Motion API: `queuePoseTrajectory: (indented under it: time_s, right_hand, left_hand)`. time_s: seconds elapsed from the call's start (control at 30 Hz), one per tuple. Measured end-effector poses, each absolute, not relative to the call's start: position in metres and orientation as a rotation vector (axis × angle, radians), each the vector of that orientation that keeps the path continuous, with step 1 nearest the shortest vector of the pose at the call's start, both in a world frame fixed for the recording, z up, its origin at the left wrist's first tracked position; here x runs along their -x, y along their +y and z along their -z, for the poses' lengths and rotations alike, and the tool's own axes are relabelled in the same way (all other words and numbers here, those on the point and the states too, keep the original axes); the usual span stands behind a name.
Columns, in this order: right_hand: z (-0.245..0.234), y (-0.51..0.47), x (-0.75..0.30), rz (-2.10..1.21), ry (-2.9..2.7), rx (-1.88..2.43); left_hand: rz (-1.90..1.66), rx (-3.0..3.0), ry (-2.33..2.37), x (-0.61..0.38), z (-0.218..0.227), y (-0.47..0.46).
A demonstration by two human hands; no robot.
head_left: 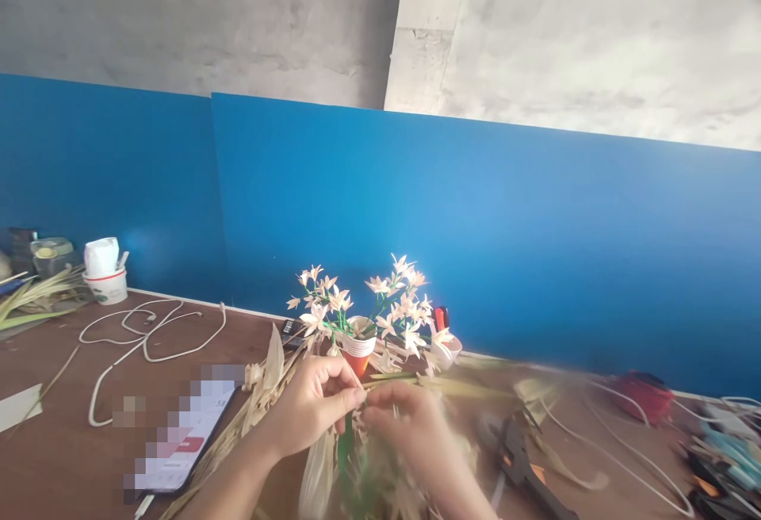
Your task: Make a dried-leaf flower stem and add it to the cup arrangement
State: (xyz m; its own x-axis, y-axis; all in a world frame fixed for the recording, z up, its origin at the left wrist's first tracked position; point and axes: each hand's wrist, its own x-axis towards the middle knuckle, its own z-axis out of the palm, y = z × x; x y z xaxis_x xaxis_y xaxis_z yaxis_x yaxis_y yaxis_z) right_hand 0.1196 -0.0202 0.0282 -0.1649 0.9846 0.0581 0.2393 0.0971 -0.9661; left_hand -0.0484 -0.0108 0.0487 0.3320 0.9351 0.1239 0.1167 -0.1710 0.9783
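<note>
My left hand [312, 409] and my right hand [410, 429] meet over the near middle of the brown table [71, 441]. Both pinch the top of a green stem [345, 445] that hangs down between them among pale dried leaf strips [261, 401]. The right hand is blurred by motion. Just behind the hands stands a red and white paper cup [358, 349] full of small pale handmade flowers [369, 306] on green stems.
A phone [178, 441] lies at the left of my forearm, with white cables [143, 338] beyond it. A white cup [105, 281] and green leaves [29, 302] sit far left. Black pliers [523, 464], a red object [645, 397] and tools lie right. A blue board [476, 227] backs the table.
</note>
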Motion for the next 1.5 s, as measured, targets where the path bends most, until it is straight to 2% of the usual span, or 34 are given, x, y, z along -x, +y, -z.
queuePoseTrajectory:
  time_s: [0.2, 0.37, 0.6, 0.73, 0.83, 1.0, 1.1, 1.2, 1.4, 1.5]
  right_hand:
    - [-0.023, -0.023, -0.111, -0.091, -1.794, 1.218]
    - [-0.020, -0.023, -0.108, 0.199, -1.768, 1.147]
    - [-0.021, -0.024, -0.105, 0.256, -1.747, 1.143]
    - [-0.020, -0.025, -0.105, 0.154, -1.730, 1.130]
    - [-0.020, -0.024, -0.110, -0.196, -1.739, 1.219]
    - [-0.025, -0.019, -0.124, -1.136, -1.583, 1.314]
    - [-0.028, -0.017, -0.130, -1.282, -1.594, 1.303]
    - [-0.027, -0.018, -0.130, -1.087, -1.694, 1.370]
    - [-0.022, -0.023, -0.117, -0.210, -1.880, 1.316]
    - [-0.021, -0.024, -0.113, -0.021, -1.847, 1.266]
  left_hand:
    - [-1.065, -1.493, 1.063, 0.035, -0.042, -0.010]
    - [-1.051, -1.457, 1.080, 0.037, -0.040, -0.007]
    - [-1.111, -1.402, 1.130, 0.039, -0.044, -0.005]
    - [-1.046, -1.488, 1.055, 0.044, -0.041, -0.003]
    - [-1.039, -1.584, 0.989, 0.050, -0.041, -0.003]
    - [-0.946, -1.661, 0.966, 0.054, -0.042, -0.005]
    - [-0.898, -1.693, 0.961, 0.053, -0.040, -0.007]
    - [-0.883, -1.687, 0.997, 0.049, -0.037, -0.008]
    - [-0.884, -1.676, 1.108, 0.042, -0.035, -0.006]
    - [-0.899, -1.647, 1.090, 0.043, -0.034, -0.004]
